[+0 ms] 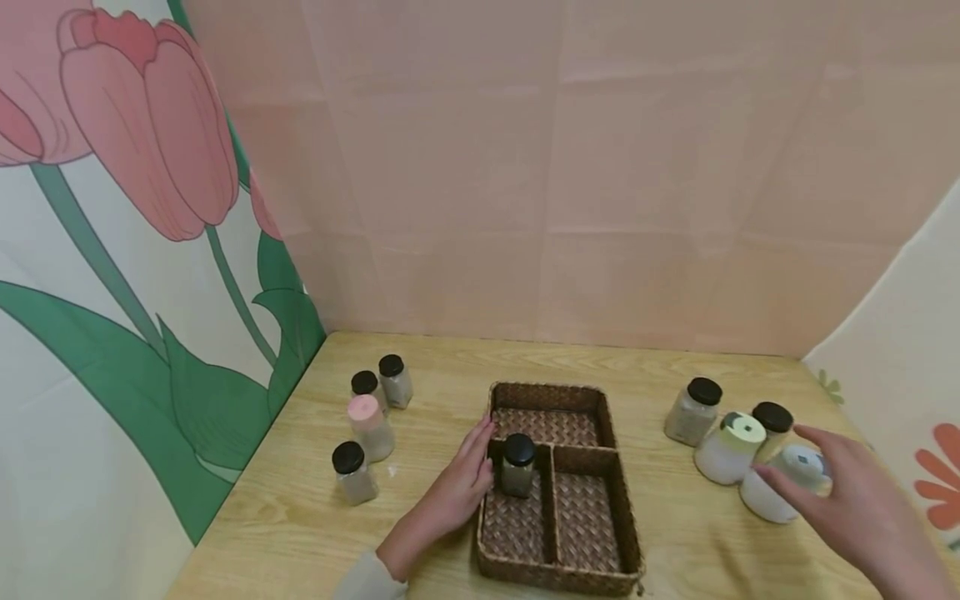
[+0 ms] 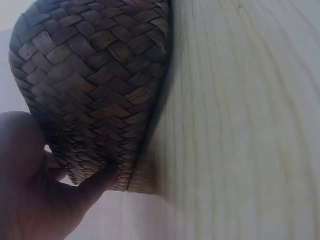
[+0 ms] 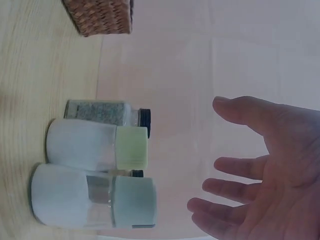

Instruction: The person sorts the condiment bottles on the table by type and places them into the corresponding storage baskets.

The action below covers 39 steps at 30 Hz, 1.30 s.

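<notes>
Shaker with pale blue cap (image 1: 774,498), white-filled: upright on wood-grain table (image 1: 262,558) at right, long axis vertical. Right hand (image 1: 862,500) nearer by far: just right of and above shaker, thumb and fingers spread, nothing held; gap to cap visible in right wrist view. Judged key relation: line-up of thumb-to-finger gap over upright cap. Yellow-green-capped shaker (image 1: 723,458) just beside, on far left side; finger room probably tight there. Left hand (image 1: 459,487) well left of shaker, gripping left wall of three-compartment woven tray (image 1: 558,575). Black-capped jar (image 1: 517,477) upright in tray's near left compartment.
</notes>
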Each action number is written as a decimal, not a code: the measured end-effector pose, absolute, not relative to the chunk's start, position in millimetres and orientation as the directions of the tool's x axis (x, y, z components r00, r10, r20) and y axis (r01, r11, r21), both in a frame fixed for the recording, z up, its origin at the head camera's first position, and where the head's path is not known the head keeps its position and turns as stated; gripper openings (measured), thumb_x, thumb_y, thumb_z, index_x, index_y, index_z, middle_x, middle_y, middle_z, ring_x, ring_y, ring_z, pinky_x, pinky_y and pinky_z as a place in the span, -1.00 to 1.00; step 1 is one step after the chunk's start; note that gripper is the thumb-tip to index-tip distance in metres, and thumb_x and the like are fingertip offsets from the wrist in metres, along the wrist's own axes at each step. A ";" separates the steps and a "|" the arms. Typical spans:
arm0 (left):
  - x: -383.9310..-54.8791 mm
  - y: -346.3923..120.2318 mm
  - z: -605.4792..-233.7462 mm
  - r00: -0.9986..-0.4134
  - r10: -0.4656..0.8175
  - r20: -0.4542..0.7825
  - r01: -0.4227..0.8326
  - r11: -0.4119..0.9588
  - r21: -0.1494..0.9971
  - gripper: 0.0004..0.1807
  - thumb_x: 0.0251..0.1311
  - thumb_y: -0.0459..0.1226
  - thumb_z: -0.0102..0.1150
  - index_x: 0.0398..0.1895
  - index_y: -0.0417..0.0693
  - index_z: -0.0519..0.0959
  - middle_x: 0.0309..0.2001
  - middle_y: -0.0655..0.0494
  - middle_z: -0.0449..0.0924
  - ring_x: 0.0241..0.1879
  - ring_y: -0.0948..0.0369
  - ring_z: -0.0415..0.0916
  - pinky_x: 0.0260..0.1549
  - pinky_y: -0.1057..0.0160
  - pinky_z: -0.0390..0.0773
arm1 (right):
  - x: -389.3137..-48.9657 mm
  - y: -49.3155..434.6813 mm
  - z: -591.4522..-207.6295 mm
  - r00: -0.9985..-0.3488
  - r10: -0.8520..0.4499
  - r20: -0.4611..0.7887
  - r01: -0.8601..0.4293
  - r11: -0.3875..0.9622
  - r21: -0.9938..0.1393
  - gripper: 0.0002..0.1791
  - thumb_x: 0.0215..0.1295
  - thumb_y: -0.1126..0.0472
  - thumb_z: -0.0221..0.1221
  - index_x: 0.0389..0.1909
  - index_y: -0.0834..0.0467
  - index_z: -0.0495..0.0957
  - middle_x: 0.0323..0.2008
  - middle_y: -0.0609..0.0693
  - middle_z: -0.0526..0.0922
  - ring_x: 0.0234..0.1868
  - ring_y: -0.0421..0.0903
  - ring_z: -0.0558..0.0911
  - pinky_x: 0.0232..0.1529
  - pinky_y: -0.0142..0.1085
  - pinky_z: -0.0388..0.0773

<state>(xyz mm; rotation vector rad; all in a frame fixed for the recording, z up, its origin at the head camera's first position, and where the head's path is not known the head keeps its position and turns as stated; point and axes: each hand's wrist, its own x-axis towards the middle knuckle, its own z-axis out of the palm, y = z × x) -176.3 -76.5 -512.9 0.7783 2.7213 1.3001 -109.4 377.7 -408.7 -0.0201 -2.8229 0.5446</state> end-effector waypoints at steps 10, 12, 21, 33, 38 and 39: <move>-176.4 -76.6 -514.0 -0.875 0.446 0.190 0.429 0.532 0.730 -0.38 0.61 -0.24 -0.28 0.64 -0.11 -0.07 0.64 -0.01 -0.15 0.57 0.01 -0.03 0.43 -0.11 0.19 | -111.3 397.9 -421.3 -0.974 0.134 0.184 0.059 0.930 -0.363 0.04 0.36 -0.24 0.22 0.44 0.51 0.08 0.30 0.68 0.09 0.20 0.65 0.16 -0.06 0.51 0.24; -176.1 -76.5 -513.7 -0.875 0.446 0.191 0.430 0.531 0.730 -0.38 0.62 -0.23 -0.29 0.64 -0.12 -0.07 0.64 -0.01 -0.15 0.57 0.01 -0.03 0.43 -0.11 0.19 | -112.7 402.8 -425.5 -0.971 0.146 0.189 0.068 0.927 -0.368 0.06 0.35 -0.24 0.23 0.43 0.54 0.07 0.29 0.70 0.09 0.21 0.66 0.14 -0.03 0.53 0.21; -176.9 -76.5 -515.9 -0.876 0.443 0.189 0.426 0.529 0.734 -0.38 0.61 -0.24 -0.28 0.64 -0.11 -0.07 0.64 0.02 -0.15 0.57 0.03 -0.03 0.43 -0.09 0.19 | -120.6 416.6 -441.8 -0.962 0.207 0.177 0.121 0.908 -0.401 0.19 0.31 -0.24 0.27 0.44 0.63 -0.09 0.26 0.74 0.11 0.05 0.66 0.29 -0.14 0.44 0.36; -177.0 -76.3 -515.7 -0.872 0.447 0.201 0.440 0.533 0.723 -0.37 0.61 -0.23 -0.28 0.65 -0.10 -0.08 0.64 -0.01 -0.15 0.57 0.00 -0.04 0.43 -0.11 0.19 | -131.6 430.1 -465.0 -0.960 0.274 0.053 0.214 0.846 -0.489 0.27 0.33 -0.29 0.22 0.43 0.66 -0.23 0.32 0.74 -0.01 0.09 0.71 0.29 -0.15 0.40 0.45; -176.6 -76.4 -515.2 -0.874 0.444 0.199 0.435 0.529 0.729 -0.37 0.61 -0.23 -0.27 0.65 -0.08 -0.08 0.64 -0.01 -0.14 0.57 0.01 -0.04 0.43 -0.11 0.19 | -131.3 430.9 -468.9 -0.965 0.260 0.045 0.201 0.836 -0.510 0.25 0.35 -0.27 0.21 0.44 0.65 -0.25 0.35 0.73 -0.03 0.10 0.71 0.29 -0.12 0.40 0.43; -176.6 -76.4 -515.1 -0.874 0.443 0.199 0.434 0.529 0.729 -0.37 0.61 -0.24 -0.27 0.65 -0.08 -0.08 0.64 -0.02 -0.14 0.57 0.02 -0.04 0.43 -0.11 0.19 | -131.3 430.9 -470.0 -0.965 0.261 0.035 0.206 0.832 -0.515 0.25 0.35 -0.27 0.21 0.44 0.65 -0.25 0.35 0.72 -0.03 0.10 0.71 0.29 -0.12 0.39 0.44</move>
